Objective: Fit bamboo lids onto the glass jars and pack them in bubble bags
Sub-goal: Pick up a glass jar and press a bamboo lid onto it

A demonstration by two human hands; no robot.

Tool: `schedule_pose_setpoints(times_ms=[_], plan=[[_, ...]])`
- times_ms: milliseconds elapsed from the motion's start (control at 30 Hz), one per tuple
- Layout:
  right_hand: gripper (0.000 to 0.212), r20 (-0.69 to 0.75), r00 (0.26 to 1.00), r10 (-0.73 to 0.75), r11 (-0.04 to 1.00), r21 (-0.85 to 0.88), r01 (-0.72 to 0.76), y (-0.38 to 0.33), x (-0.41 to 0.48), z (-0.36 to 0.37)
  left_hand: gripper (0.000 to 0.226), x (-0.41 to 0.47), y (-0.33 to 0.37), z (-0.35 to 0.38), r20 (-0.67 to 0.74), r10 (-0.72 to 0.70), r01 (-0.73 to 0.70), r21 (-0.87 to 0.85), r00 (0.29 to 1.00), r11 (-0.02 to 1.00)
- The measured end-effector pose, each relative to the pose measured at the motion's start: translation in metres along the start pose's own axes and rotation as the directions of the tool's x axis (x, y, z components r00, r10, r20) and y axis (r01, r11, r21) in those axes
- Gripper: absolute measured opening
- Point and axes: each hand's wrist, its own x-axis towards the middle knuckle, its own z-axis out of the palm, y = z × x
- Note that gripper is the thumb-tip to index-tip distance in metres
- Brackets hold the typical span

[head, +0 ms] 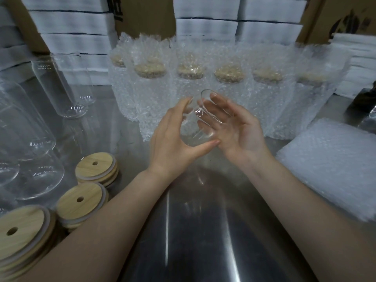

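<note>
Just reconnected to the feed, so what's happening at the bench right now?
A person holds a lidless glass jar between the left hand and right hand above the steel table. Bamboo lids sit stacked at near left beside bare jars. Behind stands a row of bagged lidded jars; flat bubble bags lie at right.

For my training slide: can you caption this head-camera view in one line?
Left hand and right hand hold a lidless glass jar over a steel table; bamboo lids stacked left, bagged jars behind.

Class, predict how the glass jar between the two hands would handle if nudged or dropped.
Likely rigid and breakable: the glass jar is clear glass. Probably slippery, being smooth and glossy. Round-bodied, so it may roll on the steel table.
</note>
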Motion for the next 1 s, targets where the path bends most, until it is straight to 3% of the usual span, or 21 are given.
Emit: schedule_pose_setpoints(times_ms=[267,367,467,700,867,1000], plan=[[0.032,-0.027,0.997,0.071,0.997,0.038,-0.07,0.0,0.003,-0.006,0.085,0.005,-0.008,0.004,-0.025,0.197,-0.189,0.2,0.98,0.962],[0.024,-0.039,0.996,0.085,0.996,0.016,-0.085,0.0,0.005,-0.008,0.082,0.005,-0.009,0.004,0.003,0.231,-0.223,0.283,0.973,0.933],[0.019,-0.065,0.994,0.084,0.996,-0.007,-0.084,0.0,0.006,-0.01,0.084,0.004,-0.007,0.004,0.044,0.232,-0.231,0.38,0.972,0.896],[0.046,-0.069,0.996,0.049,0.991,-0.12,-0.058,-0.001,0.004,-0.009,0.082,0.004,-0.004,0.003,0.062,0.187,-0.194,0.471,0.98,0.86],[0.022,-0.029,0.999,0.031,0.988,-0.149,-0.036,0.0,0.003,-0.011,0.081,0.003,-0.005,0.004,0.046,0.187,-0.186,0.482,0.981,0.857],[0.028,0.034,0.999,0.015,0.991,-0.134,-0.011,0.001,0.003,-0.012,0.081,0.004,-0.006,0.004,0.006,0.207,-0.186,0.464,0.978,0.866]])
